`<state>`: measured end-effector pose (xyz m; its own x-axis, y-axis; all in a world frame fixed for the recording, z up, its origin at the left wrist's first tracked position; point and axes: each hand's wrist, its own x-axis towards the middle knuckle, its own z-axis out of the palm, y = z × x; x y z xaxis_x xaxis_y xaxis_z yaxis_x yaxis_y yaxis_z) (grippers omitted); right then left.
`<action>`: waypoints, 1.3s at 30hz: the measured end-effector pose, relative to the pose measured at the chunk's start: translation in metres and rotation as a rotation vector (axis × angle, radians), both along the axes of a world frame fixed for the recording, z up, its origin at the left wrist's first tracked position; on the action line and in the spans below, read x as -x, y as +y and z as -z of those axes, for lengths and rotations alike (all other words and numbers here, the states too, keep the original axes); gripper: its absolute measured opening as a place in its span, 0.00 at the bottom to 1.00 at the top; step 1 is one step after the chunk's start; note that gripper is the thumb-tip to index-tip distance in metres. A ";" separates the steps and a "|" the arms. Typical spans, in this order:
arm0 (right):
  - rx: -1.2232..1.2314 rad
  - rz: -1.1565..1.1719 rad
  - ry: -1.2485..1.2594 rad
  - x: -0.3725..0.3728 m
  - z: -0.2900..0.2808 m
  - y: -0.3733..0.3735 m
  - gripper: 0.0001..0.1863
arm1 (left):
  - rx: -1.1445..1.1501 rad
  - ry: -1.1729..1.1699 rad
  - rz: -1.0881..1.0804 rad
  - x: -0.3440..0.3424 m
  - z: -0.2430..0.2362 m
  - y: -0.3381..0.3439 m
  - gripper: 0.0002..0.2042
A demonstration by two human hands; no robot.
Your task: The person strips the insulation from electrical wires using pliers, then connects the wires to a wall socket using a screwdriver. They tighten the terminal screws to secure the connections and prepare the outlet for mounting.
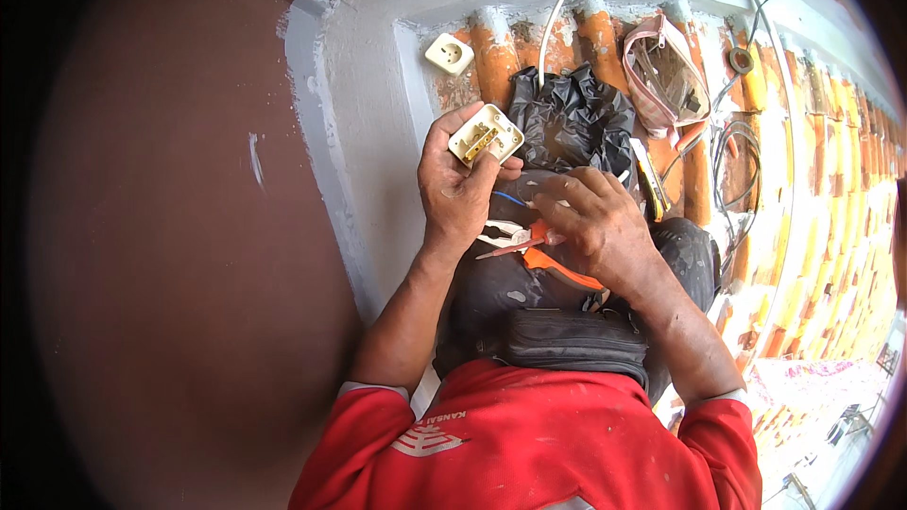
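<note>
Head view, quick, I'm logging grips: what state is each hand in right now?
Left hand: closed, holding the cream socket housing.
Right hand: fingers curled, apparently holding the red screwdriver.

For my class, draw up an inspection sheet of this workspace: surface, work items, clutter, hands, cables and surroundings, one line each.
Surface: ridged, worn orange tiles.
Work items: open white housing with brass-coloured parts; white socket piece; orange-handled pliers and slim red tool above the lap.
Clutter: black plastic bag, pink-and-white pouch, yellow-and-black cutter.
Hands: left hand holds the housing; right hand, fingers curled, is at the end of a blue wire, grip unclear.
Cables: white cable reaching the bag; dark coil at right.
Surroundings: brown surface at left, edged with grey paint.
</note>
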<state>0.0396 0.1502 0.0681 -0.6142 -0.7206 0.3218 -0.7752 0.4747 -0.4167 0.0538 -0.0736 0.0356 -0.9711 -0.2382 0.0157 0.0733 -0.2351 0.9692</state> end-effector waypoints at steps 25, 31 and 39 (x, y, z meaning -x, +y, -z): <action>-0.050 0.342 -0.200 -0.023 -0.059 0.017 0.08 | 0.225 -0.108 0.208 -0.008 0.007 0.012 0.25; -0.078 0.333 -0.264 -0.022 -0.063 0.018 0.07 | 0.322 -0.049 0.226 -0.008 0.011 0.009 0.25; -0.118 0.324 -0.450 -0.018 -0.063 0.023 0.10 | 0.494 0.013 0.159 -0.010 0.016 0.010 0.27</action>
<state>0.0573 0.1733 0.1315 -0.8681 -0.4872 -0.0945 -0.3400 0.7226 -0.6018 0.0641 -0.0633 0.0192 -0.9936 -0.0490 0.1016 0.0870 0.2409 0.9666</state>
